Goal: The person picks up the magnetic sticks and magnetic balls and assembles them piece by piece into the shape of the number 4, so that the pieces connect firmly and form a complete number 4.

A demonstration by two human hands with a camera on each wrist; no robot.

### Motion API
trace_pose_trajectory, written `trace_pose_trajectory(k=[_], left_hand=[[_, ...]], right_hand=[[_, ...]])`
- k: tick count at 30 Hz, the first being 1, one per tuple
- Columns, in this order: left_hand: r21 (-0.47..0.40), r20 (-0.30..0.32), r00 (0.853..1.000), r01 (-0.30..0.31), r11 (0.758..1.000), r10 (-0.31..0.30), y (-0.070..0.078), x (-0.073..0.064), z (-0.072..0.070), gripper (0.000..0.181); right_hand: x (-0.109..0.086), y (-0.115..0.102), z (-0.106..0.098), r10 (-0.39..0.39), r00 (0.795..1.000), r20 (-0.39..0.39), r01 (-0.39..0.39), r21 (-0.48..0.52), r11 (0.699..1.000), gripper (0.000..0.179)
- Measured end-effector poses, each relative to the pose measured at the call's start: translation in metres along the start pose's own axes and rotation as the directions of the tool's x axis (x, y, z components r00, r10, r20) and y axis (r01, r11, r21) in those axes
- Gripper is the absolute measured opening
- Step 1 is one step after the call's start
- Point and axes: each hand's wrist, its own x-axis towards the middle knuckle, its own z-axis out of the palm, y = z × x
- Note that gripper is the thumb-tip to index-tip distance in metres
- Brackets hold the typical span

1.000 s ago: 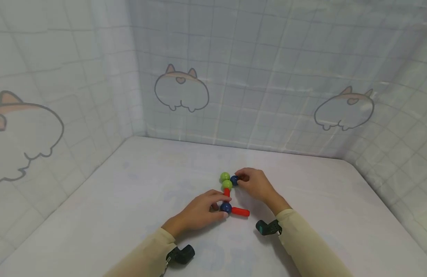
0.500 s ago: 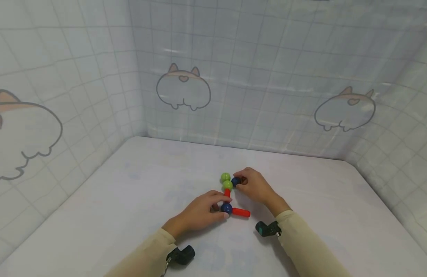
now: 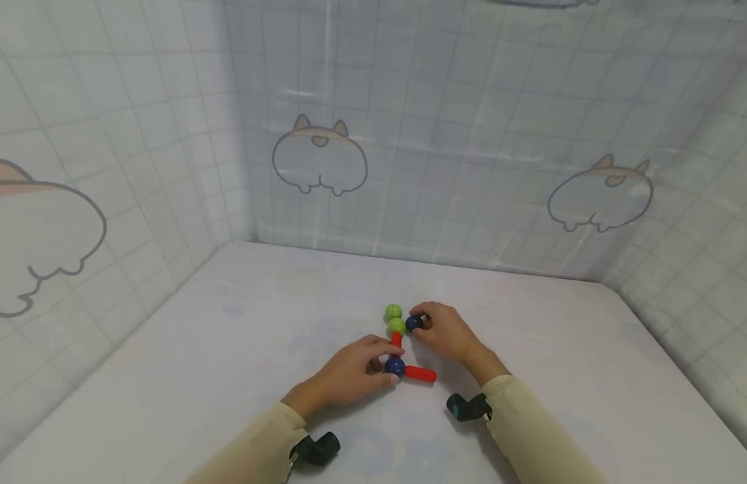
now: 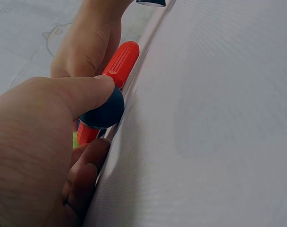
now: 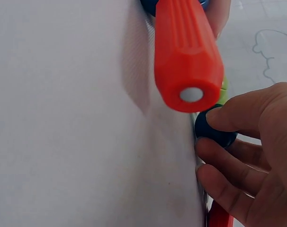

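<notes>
My left hand holds a dark blue ball between thumb and fingers, low on the table. One red rod sticks out from this ball to the right; its free end shows a round metal tip in the right wrist view. A second red rod runs from the ball to a lime green ball, and another green ball sits just beyond. My right hand pinches a second dark blue ball, right beside the nearer green one. Below that hand, a red piece shows partly hidden.
A white cloth covers the table. Behind it and at both sides hang pale curtains with a grid and animal drawings. Each wrist carries a small black camera.
The blue ball in my right hand has shifted slightly right and nearer to me, relative to the green balls. My left hand keeps its hold and place. The head view has tilted slightly.
</notes>
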Motion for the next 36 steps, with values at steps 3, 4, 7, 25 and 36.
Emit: trace_pose_trajectory(k=[3, 4, 7, 25, 36], left_hand=[[0.0, 0.001, 1.0, -0.002, 1.0, 0.002, -0.001, 0.001, -0.002, 0.045], [0.0, 0.001, 1.0, -0.004, 1.0, 0.004, -0.001, 0.001, -0.003, 0.045], [0.0, 0.003, 1.0, 0.001, 1.0, -0.001, -0.002, 0.002, -0.004, 0.045], [0.001, 0.01, 1.0, 0.009, 1.0, -0.009, -0.002, 0.006, -0.009, 0.044], [0.005, 0.012, 1.0, 0.018, 1.0, -0.018, -0.004, 0.005, -0.007, 0.042]], right_hand=[[-0.002, -0.001, -0.001, 0.023, 1.0, 0.002, -0.023, 0.017, 1.0, 0.035], [-0.002, -0.002, -0.001, 0.032, 1.0, 0.001, -0.032, 0.024, 0.999, 0.035], [-0.004, -0.001, -0.001, 0.05, 0.999, -0.007, -0.05, 0.041, 0.998, 0.035], [-0.033, 0.005, -0.009, 0.081, 0.992, -0.095, -0.068, 0.128, 0.989, 0.033], [-0.057, 0.014, -0.014, 0.152, 0.986, -0.061, -0.129, 0.281, 0.951, 0.035]])
